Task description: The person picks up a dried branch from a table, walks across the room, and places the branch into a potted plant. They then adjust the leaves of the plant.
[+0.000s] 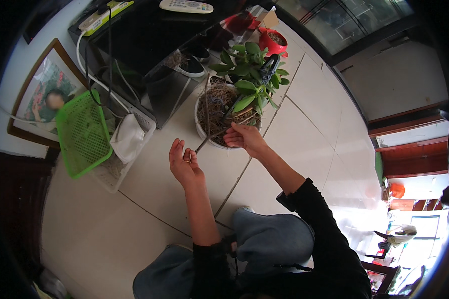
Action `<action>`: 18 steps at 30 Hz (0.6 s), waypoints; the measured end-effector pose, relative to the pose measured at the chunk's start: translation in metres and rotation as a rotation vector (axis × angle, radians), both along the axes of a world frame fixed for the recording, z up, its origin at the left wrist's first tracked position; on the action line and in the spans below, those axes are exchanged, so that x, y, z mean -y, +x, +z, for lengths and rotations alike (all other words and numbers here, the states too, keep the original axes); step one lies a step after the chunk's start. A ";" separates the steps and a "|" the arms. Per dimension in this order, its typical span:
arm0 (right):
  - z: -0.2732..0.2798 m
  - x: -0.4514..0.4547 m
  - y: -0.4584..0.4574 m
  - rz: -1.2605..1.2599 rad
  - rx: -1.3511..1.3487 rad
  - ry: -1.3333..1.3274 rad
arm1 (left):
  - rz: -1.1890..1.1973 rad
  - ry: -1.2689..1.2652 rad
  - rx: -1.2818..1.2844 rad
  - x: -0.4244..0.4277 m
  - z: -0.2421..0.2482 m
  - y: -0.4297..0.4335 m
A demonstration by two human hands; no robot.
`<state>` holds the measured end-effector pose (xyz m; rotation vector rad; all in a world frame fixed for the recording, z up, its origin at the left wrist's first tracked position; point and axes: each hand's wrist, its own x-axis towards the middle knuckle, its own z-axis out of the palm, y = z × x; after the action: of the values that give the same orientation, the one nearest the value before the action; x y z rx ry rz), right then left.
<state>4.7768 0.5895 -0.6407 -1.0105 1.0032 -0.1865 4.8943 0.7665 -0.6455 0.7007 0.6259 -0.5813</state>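
Observation:
A round white plant pot (200, 129) stands on the tiled floor before me, its soil covered with dry straw-like roots (217, 101). A green plant with thick oval leaves (247, 86) grows from its right side. From the pot's near edge a thin dark twig (205, 141) slants down to my left hand (187, 164), where its end meets the curled fingers. My right hand (245, 138) is at the near rim, thumb and fingers closed at the twig's upper part. A second brown stem (207, 108) rises upright in the pot.
A black cabinet (142, 41) carries a remote control (187, 6) and a power strip (104, 17) with hanging cables. Left are a green plastic basket (84, 130), a white basket (114, 185) and a framed picture (33, 97). Behind stand a shoe (192, 67) and a red pot (273, 42).

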 end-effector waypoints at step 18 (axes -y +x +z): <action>0.086 -0.014 -0.039 -0.139 0.134 -0.554 | -0.039 0.039 -0.019 0.002 0.016 0.003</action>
<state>4.7377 0.6030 -0.5543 -1.4070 0.9169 -0.6654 4.8978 0.7646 -0.6291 0.7463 0.6441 -0.6143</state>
